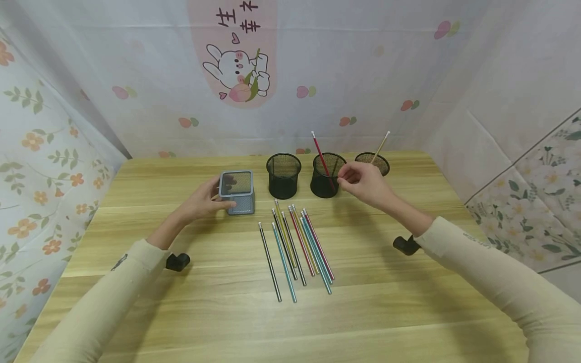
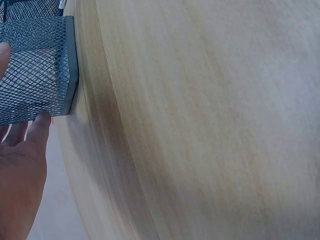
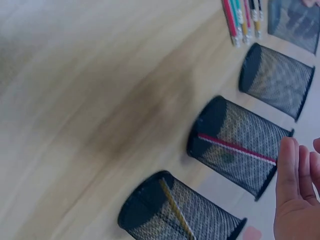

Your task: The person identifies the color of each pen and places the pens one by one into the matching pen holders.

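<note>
Left hand (image 1: 203, 202) grips the gray holder (image 1: 245, 202); right hand (image 1: 366, 185) looks empty, fingers extended. Pencils (image 1: 303, 247) seem light, stiff: pinch mid-shaft.

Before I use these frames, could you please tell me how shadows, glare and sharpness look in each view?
Head view: fairly sharp, soft shadows on the table; left wrist view: a darker shadow band beside the gray mesh holder, the table washed pale toward the right; right wrist view: slightly blurred, loose pencils included, with a broad soft shadow across the table.
</note>
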Available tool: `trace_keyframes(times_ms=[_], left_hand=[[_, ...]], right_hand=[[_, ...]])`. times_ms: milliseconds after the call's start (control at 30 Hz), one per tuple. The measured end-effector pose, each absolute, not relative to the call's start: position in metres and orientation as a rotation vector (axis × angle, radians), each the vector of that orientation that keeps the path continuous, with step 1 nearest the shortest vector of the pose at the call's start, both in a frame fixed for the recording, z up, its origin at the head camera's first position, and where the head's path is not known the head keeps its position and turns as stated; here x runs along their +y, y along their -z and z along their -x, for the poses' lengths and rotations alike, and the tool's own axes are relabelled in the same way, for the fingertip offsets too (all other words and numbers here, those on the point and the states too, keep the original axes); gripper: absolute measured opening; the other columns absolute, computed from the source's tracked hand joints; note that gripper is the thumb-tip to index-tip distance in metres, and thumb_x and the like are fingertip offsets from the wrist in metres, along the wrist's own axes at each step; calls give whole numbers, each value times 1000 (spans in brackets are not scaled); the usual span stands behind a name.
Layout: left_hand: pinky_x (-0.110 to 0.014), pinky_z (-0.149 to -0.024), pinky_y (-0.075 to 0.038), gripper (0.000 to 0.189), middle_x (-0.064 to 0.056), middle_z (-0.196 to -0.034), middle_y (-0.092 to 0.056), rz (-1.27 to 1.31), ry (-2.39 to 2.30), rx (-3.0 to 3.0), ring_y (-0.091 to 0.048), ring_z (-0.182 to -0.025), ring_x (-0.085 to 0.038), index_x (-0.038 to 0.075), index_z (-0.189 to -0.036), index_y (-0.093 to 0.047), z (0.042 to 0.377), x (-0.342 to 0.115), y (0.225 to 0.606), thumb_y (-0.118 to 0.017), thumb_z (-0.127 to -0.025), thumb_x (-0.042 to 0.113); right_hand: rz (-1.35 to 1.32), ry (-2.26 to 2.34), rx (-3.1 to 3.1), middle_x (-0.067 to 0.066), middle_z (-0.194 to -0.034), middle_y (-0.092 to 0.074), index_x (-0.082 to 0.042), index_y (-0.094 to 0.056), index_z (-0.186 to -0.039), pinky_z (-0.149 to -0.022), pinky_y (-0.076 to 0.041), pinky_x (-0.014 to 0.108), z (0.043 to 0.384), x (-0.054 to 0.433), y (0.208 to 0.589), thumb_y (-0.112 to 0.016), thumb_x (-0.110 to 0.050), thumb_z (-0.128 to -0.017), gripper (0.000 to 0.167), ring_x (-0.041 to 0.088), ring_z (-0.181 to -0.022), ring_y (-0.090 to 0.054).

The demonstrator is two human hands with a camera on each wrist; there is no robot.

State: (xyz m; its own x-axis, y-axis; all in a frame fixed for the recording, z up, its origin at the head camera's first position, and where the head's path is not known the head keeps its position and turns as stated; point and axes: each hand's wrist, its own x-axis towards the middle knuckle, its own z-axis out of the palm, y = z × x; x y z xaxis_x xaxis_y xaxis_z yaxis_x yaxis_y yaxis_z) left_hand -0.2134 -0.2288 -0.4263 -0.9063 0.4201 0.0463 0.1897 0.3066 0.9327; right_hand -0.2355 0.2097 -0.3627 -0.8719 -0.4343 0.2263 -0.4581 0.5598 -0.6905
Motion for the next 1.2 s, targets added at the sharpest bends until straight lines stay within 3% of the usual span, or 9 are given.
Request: trace_keyframes(times_ms=[467,1200], left_hand=[[-57,-115,-29,67,-26,-146,-45,-558,-1634,2378,-40,-137,-47,-6,-146,-41,214,-229,427,-77,-90,1],[-58,-115,-29,67,-26,-145,-46,-562,-1635,2390,-41,-137,-47,-6,-146,-41,213,-229,427,-77,-90,1]], right_hand=[[-815,-1212,-2854,7,-92,-69,-2,-67,-98,-75,-54,36,230,199,375,-72,-4,-94,6,21,-82,-66],[-885,-1109,-2984,0,-81,-66,-4,-68,-91,-72,-54,36,221,180,401,-73,-3,-90,5,16,-73,-64]])
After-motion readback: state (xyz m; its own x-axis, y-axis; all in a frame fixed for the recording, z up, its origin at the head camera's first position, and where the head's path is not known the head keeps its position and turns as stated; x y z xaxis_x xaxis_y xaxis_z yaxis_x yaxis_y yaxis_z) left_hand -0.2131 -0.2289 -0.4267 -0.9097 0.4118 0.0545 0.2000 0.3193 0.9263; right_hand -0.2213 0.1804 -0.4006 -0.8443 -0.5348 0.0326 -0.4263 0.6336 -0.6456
